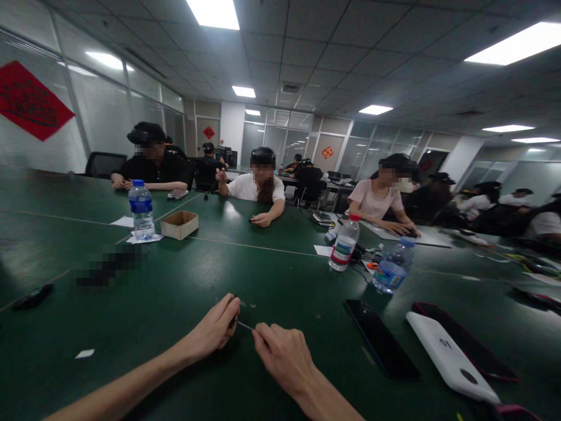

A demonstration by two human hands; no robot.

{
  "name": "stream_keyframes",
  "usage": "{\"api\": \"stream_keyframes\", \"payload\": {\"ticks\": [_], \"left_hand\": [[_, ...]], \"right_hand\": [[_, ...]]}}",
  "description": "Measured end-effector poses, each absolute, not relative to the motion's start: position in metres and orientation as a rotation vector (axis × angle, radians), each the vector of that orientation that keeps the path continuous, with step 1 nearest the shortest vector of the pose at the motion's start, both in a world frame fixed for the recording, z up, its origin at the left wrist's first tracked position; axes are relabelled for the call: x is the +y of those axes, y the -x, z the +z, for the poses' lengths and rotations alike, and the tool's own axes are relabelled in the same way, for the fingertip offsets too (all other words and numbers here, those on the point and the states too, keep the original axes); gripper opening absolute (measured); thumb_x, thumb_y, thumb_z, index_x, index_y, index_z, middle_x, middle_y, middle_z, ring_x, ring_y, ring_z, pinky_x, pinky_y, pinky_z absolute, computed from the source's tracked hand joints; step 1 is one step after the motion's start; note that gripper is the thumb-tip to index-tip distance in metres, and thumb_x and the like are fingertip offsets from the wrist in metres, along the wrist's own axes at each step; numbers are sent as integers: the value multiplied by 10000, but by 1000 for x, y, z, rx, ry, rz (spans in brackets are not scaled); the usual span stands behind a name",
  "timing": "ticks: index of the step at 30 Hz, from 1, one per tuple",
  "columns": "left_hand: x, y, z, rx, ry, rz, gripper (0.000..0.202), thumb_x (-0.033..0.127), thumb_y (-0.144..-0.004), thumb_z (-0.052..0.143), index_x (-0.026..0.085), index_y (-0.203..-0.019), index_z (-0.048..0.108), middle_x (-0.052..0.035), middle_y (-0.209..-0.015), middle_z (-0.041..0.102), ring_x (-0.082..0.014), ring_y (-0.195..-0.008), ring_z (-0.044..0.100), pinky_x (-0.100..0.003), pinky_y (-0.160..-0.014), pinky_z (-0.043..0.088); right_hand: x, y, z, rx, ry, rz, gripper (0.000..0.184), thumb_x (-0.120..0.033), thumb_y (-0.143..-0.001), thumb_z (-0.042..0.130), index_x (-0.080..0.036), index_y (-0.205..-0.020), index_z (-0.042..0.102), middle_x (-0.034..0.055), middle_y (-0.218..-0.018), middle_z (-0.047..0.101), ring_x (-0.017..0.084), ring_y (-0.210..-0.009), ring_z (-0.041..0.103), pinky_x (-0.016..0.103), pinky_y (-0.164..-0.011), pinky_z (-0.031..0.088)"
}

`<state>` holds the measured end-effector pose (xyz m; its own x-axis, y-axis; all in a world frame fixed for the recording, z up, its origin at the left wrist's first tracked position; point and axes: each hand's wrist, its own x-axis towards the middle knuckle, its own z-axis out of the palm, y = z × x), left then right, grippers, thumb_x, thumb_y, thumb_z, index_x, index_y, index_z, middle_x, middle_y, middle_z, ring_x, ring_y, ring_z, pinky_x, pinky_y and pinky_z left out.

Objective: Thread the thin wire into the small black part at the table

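Above the green table (175,310), my left hand (215,328) is closed around a small dark object (234,316), mostly covered by the fingers. From it a thin greyish strip or rod (245,325) reaches across to my right hand (287,354). The thumb and curled forefinger of the right hand pinch its end. The two hands are a short gap apart, and the kind of object cannot be made out.
To the right lie a black phone (380,339) and a white device marked 01 (451,354). Beyond stand water bottles (344,245), (394,266) and, on the left, another bottle (141,213) beside an open cardboard box (179,227). Several people sit across the table.
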<state>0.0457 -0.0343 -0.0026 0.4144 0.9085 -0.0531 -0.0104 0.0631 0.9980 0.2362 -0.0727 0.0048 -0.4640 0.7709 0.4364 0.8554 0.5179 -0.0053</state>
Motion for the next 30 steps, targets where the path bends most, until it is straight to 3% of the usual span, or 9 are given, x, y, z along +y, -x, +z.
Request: {"api": "stream_keyframes", "payload": {"ticks": [9,16,22,30], "left_hand": [[-33,-46,-5,887,-1254,855,434,652,-831,362,219,-861,380,98,-557,301,-50,-417,217,-171,-376,166],[-34,-46,-6,872,-1228,878,412,633,-845,362,222,-857,384,94,-561,311,-50,-423,231,-169,-386,171],[-34,-39,-11,873,-1227,872,415,628,-845,368,214,-840,391,81,-591,354,-50,-431,258,-168,-387,209],[-28,-40,-9,827,-1076,917,432,631,-852,347,213,-927,428,101,-523,270,-48,-394,184,-164,-376,138]], "right_hand": [[-74,-235,8,-2366,1381,-302,291,-325,-955,347,-221,-843,594,-4,-644,609,86,-481,497,230,-471,174],[-74,-234,9,-2343,1393,-183,315,-326,-957,339,-209,-830,602,-1,-634,606,82,-468,502,201,-452,230],[-55,-256,11,-2016,1506,89,454,-351,-996,187,-169,-932,598,-1,-604,593,85,-439,509,185,-410,280],[-62,-251,12,-2441,1255,-7,344,-324,-970,310,-198,-895,621,-3,-679,599,80,-536,514,181,-512,332]]}}
